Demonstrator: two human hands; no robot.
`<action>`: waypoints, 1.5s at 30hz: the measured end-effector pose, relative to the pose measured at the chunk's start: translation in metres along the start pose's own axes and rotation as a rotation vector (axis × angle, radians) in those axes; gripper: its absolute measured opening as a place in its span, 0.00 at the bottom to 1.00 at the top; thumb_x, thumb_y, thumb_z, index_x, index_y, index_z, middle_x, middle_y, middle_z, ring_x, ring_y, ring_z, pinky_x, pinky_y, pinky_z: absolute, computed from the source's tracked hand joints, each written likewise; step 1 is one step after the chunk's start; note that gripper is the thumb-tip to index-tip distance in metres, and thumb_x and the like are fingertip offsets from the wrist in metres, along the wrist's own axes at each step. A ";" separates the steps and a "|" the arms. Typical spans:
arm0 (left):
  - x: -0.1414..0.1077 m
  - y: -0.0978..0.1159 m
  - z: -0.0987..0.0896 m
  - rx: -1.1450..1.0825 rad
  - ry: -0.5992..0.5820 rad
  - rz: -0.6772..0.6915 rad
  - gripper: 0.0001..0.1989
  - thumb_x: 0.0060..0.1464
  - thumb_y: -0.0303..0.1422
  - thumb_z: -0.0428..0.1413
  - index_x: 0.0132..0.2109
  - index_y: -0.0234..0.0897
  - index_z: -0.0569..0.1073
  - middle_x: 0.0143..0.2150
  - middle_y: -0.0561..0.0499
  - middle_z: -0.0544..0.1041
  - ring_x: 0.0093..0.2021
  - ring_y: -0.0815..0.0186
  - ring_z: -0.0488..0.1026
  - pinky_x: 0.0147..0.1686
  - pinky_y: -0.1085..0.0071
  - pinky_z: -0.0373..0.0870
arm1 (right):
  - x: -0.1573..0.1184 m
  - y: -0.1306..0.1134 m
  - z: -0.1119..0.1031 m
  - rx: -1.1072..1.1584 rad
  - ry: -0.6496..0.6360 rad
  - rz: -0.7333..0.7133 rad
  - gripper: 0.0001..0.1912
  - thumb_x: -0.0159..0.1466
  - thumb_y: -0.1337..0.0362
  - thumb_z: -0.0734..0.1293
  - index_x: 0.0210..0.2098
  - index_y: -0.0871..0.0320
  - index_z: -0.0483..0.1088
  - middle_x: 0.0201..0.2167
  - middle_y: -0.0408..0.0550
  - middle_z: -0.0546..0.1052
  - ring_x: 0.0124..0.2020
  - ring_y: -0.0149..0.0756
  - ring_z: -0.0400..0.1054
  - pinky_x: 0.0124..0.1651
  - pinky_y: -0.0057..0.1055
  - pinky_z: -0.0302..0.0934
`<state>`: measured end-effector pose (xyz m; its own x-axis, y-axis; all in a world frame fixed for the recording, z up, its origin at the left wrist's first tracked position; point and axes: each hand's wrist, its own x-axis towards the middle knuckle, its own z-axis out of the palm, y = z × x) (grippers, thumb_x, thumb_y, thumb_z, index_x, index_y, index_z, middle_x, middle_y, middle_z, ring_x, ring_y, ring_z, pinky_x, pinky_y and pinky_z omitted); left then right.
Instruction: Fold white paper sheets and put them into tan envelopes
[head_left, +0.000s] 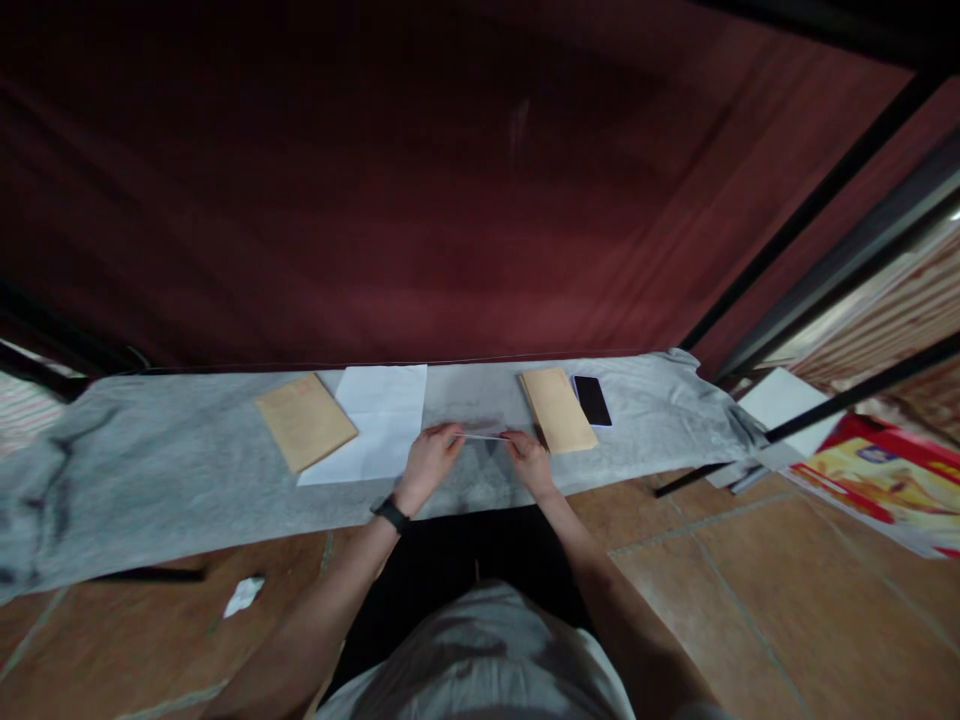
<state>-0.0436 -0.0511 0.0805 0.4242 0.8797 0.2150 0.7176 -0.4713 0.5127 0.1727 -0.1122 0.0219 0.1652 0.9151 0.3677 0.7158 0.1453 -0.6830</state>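
Note:
Between my two hands, a thin white piece of paper (484,437) is stretched level, seen almost edge-on. My left hand (431,462), with a dark watch on its wrist, pinches one end. The other end is pinched by my right hand (530,465). Left of my hands, large white sheets (388,412) lie flat, partly under a brown envelope (306,422) or stack of them. A second brown envelope stack (559,408) lies just beyond my right hand. Beside it rests a dark-screened phone (593,402).
A grey cloth (187,450) covers the long narrow table. Behind it hangs a dark red sheet (420,220). On the tiled floor, a crumpled white paper (244,596) lies at left, and a red and yellow box (892,485) stands at right near black metal bars.

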 end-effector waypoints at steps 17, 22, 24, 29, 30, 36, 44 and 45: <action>-0.001 -0.017 0.046 -0.726 -0.020 -0.577 0.05 0.55 0.32 0.54 0.38 0.36 0.69 0.31 0.52 0.77 0.27 0.67 0.76 0.22 0.75 0.69 | 0.044 0.011 0.020 -0.031 0.085 0.170 0.23 0.67 0.63 0.59 0.60 0.60 0.68 0.35 0.47 0.79 0.30 0.36 0.72 0.38 0.31 0.68; 0.003 -0.022 0.057 -0.640 -0.003 -0.623 0.06 0.57 0.29 0.55 0.42 0.35 0.69 0.27 0.55 0.76 0.20 0.71 0.72 0.19 0.77 0.67 | 0.029 0.000 0.027 -0.283 0.042 0.030 0.28 0.70 0.66 0.58 0.68 0.62 0.58 0.63 0.62 0.69 0.62 0.46 0.65 0.62 0.43 0.61; 0.004 -0.022 0.058 -0.603 0.005 -0.626 0.09 0.57 0.28 0.55 0.46 0.35 0.68 0.27 0.56 0.76 0.19 0.71 0.71 0.19 0.77 0.67 | 0.015 -0.006 0.031 -0.328 -0.057 -0.069 0.28 0.71 0.65 0.58 0.70 0.58 0.56 0.68 0.58 0.64 0.67 0.44 0.59 0.66 0.45 0.57; 0.002 -0.020 0.057 -0.503 0.031 -0.602 0.18 0.57 0.27 0.55 0.55 0.34 0.67 0.32 0.52 0.78 0.24 0.67 0.75 0.26 0.72 0.71 | -0.020 -0.014 0.036 -0.421 -0.245 -0.188 0.25 0.73 0.59 0.59 0.68 0.52 0.59 0.70 0.52 0.61 0.71 0.44 0.54 0.70 0.50 0.50; 0.002 -0.020 0.057 -0.453 0.046 -0.578 0.20 0.57 0.27 0.55 0.57 0.33 0.66 0.33 0.51 0.78 0.27 0.65 0.76 0.28 0.71 0.72 | -0.025 -0.015 0.035 -0.435 -0.251 -0.191 0.25 0.73 0.58 0.59 0.68 0.52 0.60 0.70 0.52 0.60 0.71 0.45 0.54 0.70 0.50 0.50; -0.003 -0.013 0.054 -0.131 0.064 -0.424 0.21 0.61 0.28 0.52 0.61 0.32 0.66 0.42 0.44 0.80 0.40 0.58 0.80 0.41 0.66 0.73 | -0.034 -0.014 0.030 -0.454 -0.254 -0.213 0.26 0.74 0.55 0.58 0.69 0.51 0.58 0.72 0.52 0.57 0.71 0.45 0.53 0.71 0.49 0.48; -0.012 0.012 0.062 0.223 0.055 -0.059 0.22 0.67 0.34 0.43 0.63 0.31 0.67 0.66 0.36 0.67 0.67 0.52 0.63 0.65 0.55 0.60 | -0.035 -0.013 0.032 -0.454 -0.261 -0.200 0.26 0.73 0.57 0.58 0.69 0.52 0.59 0.72 0.52 0.57 0.71 0.46 0.53 0.72 0.49 0.47; -0.013 0.016 0.069 0.201 0.006 0.020 0.24 0.68 0.35 0.43 0.65 0.31 0.66 0.68 0.37 0.65 0.70 0.53 0.59 0.67 0.55 0.57 | -0.035 -0.013 0.033 -0.461 -0.269 -0.202 0.26 0.73 0.58 0.59 0.69 0.54 0.59 0.72 0.53 0.57 0.71 0.46 0.53 0.72 0.49 0.46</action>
<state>0.0001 -0.0740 0.0288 0.4361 0.8703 0.2290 0.8052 -0.4910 0.3324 0.1354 -0.1338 -0.0031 -0.1415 0.9584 0.2478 0.9473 0.2038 -0.2472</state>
